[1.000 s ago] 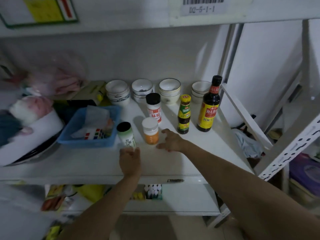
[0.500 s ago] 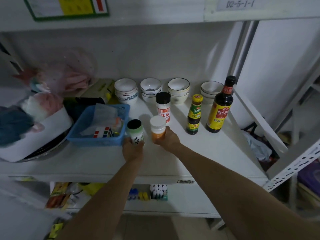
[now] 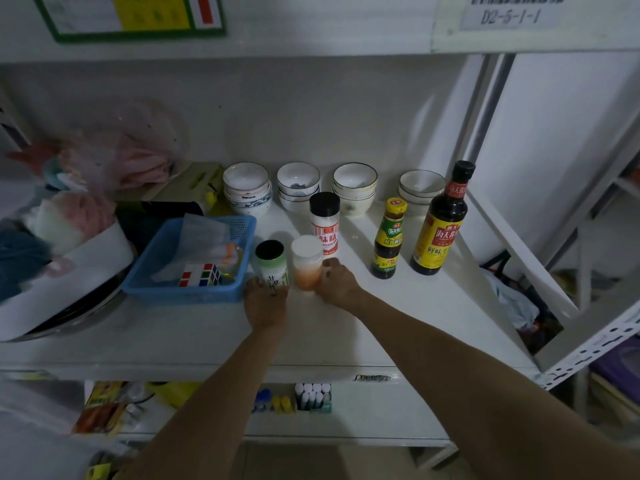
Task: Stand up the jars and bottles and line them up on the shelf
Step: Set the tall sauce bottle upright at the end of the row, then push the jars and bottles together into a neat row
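Observation:
All the jars and bottles stand upright on the white shelf [image 3: 398, 323]. My left hand [image 3: 265, 306] grips the base of a green-and-white jar with a black lid [image 3: 272, 263]. My right hand [image 3: 337, 284] holds the lower side of an orange jar with a white lid [image 3: 306, 263] right beside it. Behind these stands a white shaker with a black cap and red label [image 3: 325, 221]. To the right stand a small dark bottle with a yellow cap [image 3: 388, 239] and a tall dark soy sauce bottle [image 3: 440, 221].
A blue basket [image 3: 166, 289] holding a puzzle cube and plastic wrap touches the green jar's left side. Stacked bowls [image 3: 299, 185] line the back wall. Bags and a large white dish crowd the left. A slanted white brace [image 3: 519, 247] borders the shelf's right end.
Both hands moved forward from the bare shelf onto the two front jars and closed on them. The camera view shifted slightly.

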`<state>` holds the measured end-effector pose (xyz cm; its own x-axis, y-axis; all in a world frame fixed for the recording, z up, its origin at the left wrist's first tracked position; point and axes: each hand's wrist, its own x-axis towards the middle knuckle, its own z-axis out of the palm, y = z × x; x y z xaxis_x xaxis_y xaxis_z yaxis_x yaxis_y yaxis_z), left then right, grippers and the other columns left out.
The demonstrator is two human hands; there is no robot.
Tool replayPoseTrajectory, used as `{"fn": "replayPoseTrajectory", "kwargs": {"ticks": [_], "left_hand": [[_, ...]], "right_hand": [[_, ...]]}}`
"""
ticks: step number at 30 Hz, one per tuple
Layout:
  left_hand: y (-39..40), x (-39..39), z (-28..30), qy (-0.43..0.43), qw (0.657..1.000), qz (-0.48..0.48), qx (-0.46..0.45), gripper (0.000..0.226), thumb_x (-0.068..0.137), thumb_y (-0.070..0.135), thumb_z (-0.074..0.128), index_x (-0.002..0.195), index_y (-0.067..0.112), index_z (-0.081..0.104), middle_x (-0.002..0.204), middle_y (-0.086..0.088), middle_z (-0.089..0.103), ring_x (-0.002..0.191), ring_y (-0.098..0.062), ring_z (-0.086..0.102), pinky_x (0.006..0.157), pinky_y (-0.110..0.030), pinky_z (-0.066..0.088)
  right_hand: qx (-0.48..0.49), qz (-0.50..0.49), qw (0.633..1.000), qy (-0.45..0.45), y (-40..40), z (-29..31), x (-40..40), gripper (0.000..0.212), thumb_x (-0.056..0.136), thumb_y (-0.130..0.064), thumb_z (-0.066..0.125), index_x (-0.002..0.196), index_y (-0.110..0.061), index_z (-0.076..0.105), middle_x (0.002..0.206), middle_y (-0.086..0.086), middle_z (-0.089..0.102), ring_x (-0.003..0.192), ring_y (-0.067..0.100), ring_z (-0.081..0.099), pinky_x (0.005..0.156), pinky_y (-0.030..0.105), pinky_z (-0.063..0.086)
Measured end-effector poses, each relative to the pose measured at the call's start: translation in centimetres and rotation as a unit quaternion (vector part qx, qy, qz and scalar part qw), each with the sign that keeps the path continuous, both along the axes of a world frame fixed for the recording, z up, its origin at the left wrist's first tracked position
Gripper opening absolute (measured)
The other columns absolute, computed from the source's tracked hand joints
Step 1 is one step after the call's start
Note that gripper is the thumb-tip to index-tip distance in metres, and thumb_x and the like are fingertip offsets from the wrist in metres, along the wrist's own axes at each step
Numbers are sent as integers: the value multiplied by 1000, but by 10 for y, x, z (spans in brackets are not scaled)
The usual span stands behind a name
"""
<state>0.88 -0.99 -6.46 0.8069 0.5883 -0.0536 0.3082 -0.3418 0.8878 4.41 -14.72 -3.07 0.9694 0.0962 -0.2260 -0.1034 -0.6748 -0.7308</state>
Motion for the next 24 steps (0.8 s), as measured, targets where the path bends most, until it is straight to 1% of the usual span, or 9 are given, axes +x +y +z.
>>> {"fn": "replayPoseTrajectory", "kwargs": {"ticks": [2, 4, 7, 9, 12, 14, 16, 18, 24], "left_hand": [[0, 0, -4, -7, 1000, 0, -17, 46, 79, 14, 69, 119, -2, 52, 118, -21, 63, 106, -37, 64, 84, -40, 54], [0, 1, -7, -12, 1000, -4, -22, 50, 77, 16, 72, 120, -1, 51, 121, -20, 62, 108, -36, 64, 86, -43, 56], [0, 6, -14, -6, 1000, -7, -8, 57, 75, 18, 74, 122, 0, 49, 125, -20, 59, 111, -35, 62, 89, -45, 55], [1, 10, -18, -11, 1000, -8, 0, 59, 73, 20, 75, 122, 0, 49, 124, -21, 60, 112, -36, 62, 88, -48, 56], [4, 15, -26, -17, 1000, -6, 19, 63, 70, 22, 76, 123, 0, 50, 123, -21, 61, 114, -36, 60, 88, -49, 55], [5, 17, -30, -17, 1000, 2, 19, 63, 69, 23, 78, 122, 0, 51, 121, -22, 61, 110, -36, 62, 86, -49, 56], [7, 18, -33, -17, 1000, 1, 24, 62, 68, 27, 78, 119, 1, 52, 116, -21, 63, 105, -36, 65, 83, -50, 57], [7, 17, -35, -21, 999, -1, 27, 61, 68, 29, 77, 118, 2, 53, 116, -20, 64, 103, -35, 66, 81, -50, 58], [0, 12, -29, -30, 999, 3, 28, 60, 73, 22, 75, 124, 3, 50, 124, -18, 60, 112, -33, 61, 89, -49, 54]], "right_hand": [[19, -64, 997, -25, -9, 3, 5, 56, 88, -14, 64, 138, -7, 40, 136, 17, 54, 122, 33, 56, 102, 42, 49], [40, -116, 991, -52, -11, 8, 14, 55, 90, -11, 61, 139, -7, 38, 139, 18, 52, 126, 33, 53, 103, 42, 47], [66, -145, 985, -71, -5, 15, 32, 70, 88, -18, 67, 146, -10, 30, 146, 17, 44, 132, 35, 48, 105, 45, 43], [74, -152, 983, -71, -1, 19, 43, 82, 82, -20, 74, 148, -11, 26, 147, 17, 41, 134, 36, 45, 107, 46, 41], [96, -149, 983, -54, 2, 16, 59, 92, 76, -20, 80, 149, -13, 25, 146, 15, 43, 135, 35, 44, 109, 47, 40], [103, -148, 982, -56, 5, 10, 66, 86, 74, -24, 81, 144, -14, 32, 140, 13, 51, 129, 33, 51, 106, 46, 44], [102, -146, 982, -64, 8, 3, 70, 72, 75, -28, 80, 134, -15, 41, 132, 10, 59, 122, 31, 57, 101, 42, 47], [106, -140, 982, -64, 9, 0, 70, 62, 77, -31, 77, 128, -17, 45, 128, 8, 61, 118, 29, 59, 98, 40, 46], [123, -138, 981, -67, -2, -2, 54, 58, 78, -23, 76, 127, -16, 45, 126, 8, 62, 117, 29, 59, 99, 43, 46]]}}
